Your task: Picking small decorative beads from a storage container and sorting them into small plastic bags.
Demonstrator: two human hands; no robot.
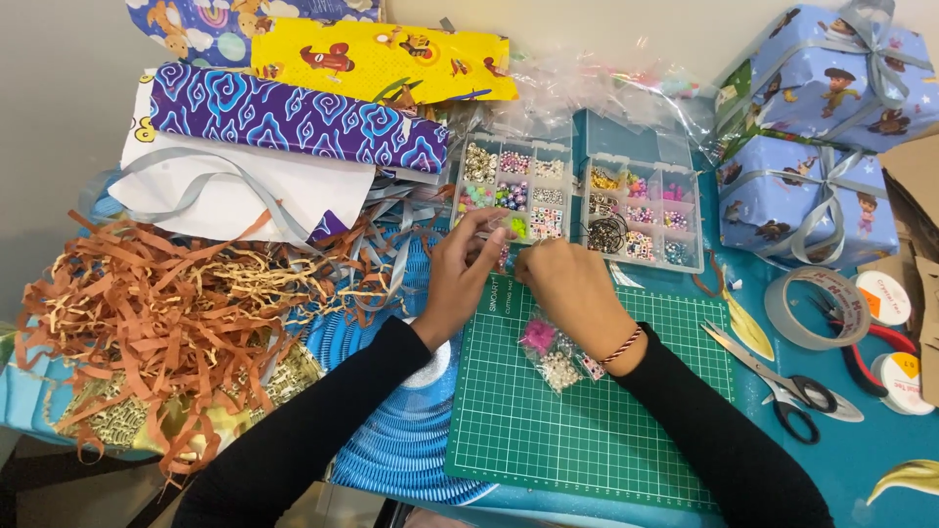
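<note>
A small clear bead packet [506, 252] is being pinched in the grip of both the left hand [460, 274] and right hand [572, 284] — above the green cutting mat [587, 411], beside the bead boxes [514, 186].

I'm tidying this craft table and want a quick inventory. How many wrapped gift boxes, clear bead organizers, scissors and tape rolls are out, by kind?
Wrapped gift boxes: 2, upper and lower
Clear bead organizers: 2, left and right
Scissors: 1
Tape rolls: 1 large grey roll; the smaller white spools beside it are not counted
Total: 6
</note>
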